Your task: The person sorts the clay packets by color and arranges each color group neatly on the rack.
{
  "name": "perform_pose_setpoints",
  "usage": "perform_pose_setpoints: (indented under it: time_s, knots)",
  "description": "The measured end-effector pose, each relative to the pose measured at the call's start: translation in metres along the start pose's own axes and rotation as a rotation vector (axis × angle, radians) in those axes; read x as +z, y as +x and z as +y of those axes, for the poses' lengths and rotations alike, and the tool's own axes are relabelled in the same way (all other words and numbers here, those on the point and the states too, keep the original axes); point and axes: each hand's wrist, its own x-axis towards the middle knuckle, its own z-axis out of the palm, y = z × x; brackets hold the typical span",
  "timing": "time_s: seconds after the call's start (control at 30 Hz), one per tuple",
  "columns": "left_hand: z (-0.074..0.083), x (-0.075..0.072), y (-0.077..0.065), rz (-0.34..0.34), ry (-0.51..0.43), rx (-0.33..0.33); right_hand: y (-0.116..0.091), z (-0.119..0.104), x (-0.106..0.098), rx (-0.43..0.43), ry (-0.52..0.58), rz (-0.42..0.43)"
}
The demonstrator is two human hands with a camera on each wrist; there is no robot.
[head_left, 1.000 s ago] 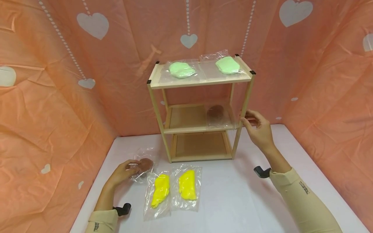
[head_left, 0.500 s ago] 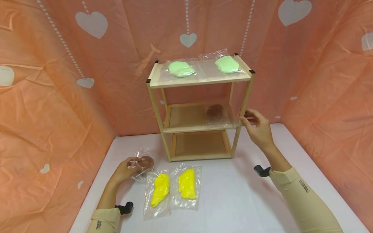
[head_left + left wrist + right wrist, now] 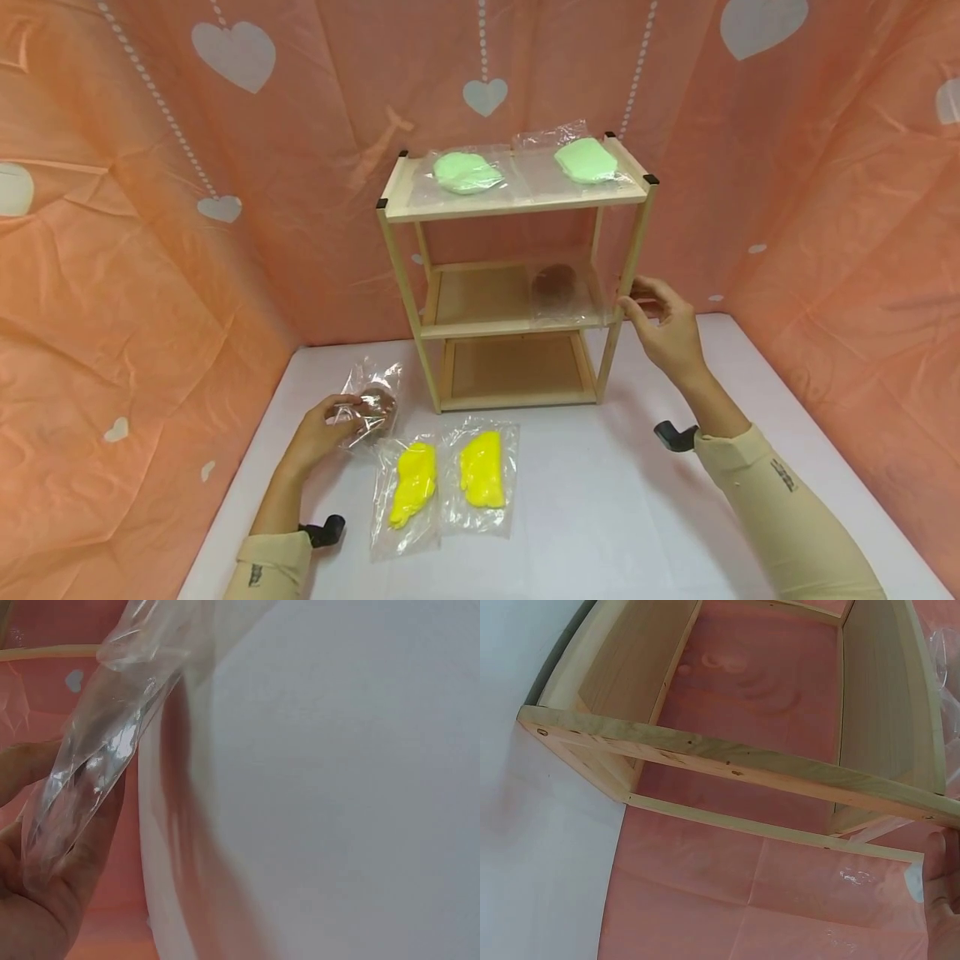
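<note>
We pinch a clear-bagged brown lump in our left hand, tilted over the desk just beside a yellow packet, left of the wooden rack; our right hand grips the rack's right front post.

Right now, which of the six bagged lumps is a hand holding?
The brown lump in the left hand; the other brown lump lies on the middle shelf, yellow lumps and green lumps untouched.
</note>
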Motion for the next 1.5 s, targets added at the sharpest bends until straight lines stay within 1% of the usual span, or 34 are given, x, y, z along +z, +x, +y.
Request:
perform_pose_setpoints:
  time_s: [0.03,0.17,0.27,0.4,0.5,0.63,0.77,0.87,1.0,1.13,1.33,1.4,1.5]
  knots:
    - [0.001,-0.001,0.000,0.010,0.004,0.006,0.001,0.000,0.000,-0.006,0.000,-0.001]
    - [0.010,-0.007,0.000,0.033,-0.014,-0.011,0.003,-0.001,0.000,-0.021,-0.005,0.000]
    - [0.015,-0.009,-0.001,0.059,-0.035,-0.007,0.003,-0.001,-0.001,-0.022,-0.013,0.001]
    - [0.021,-0.010,-0.005,0.117,-0.025,0.051,0.001,0.000,-0.001,-0.012,-0.015,-0.006]
    - [0.028,-0.010,-0.010,0.145,-0.016,0.077,0.000,0.000,-0.001,-0.005,-0.017,-0.006]
    - [0.036,-0.010,-0.016,0.145,-0.053,0.076,-0.002,0.001,0.000,-0.002,-0.008,0.001]
    - [0.043,-0.010,-0.021,0.125,-0.119,0.063,-0.002,0.002,0.000,-0.006,0.006,-0.001]
    - [0.047,-0.010,-0.025,0.117,-0.145,0.049,-0.002,0.003,0.000,-0.014,0.006,-0.004]
    - [0.051,-0.011,-0.030,0.117,-0.153,0.044,-0.002,0.004,0.000,-0.023,-0.012,-0.003]
    - [0.054,-0.013,-0.036,0.115,-0.173,0.049,-0.002,0.000,0.001,-0.022,-0.024,-0.002]
    - [0.059,-0.016,-0.047,0.129,-0.131,0.062,-0.002,-0.016,0.002,-0.028,-0.010,-0.004]
    - [0.060,-0.017,-0.051,0.131,-0.128,0.069,-0.002,-0.016,0.002,-0.030,-0.009,-0.002]
    - [0.064,-0.018,-0.056,0.140,-0.134,0.094,-0.002,-0.008,0.002,-0.026,-0.006,0.000]
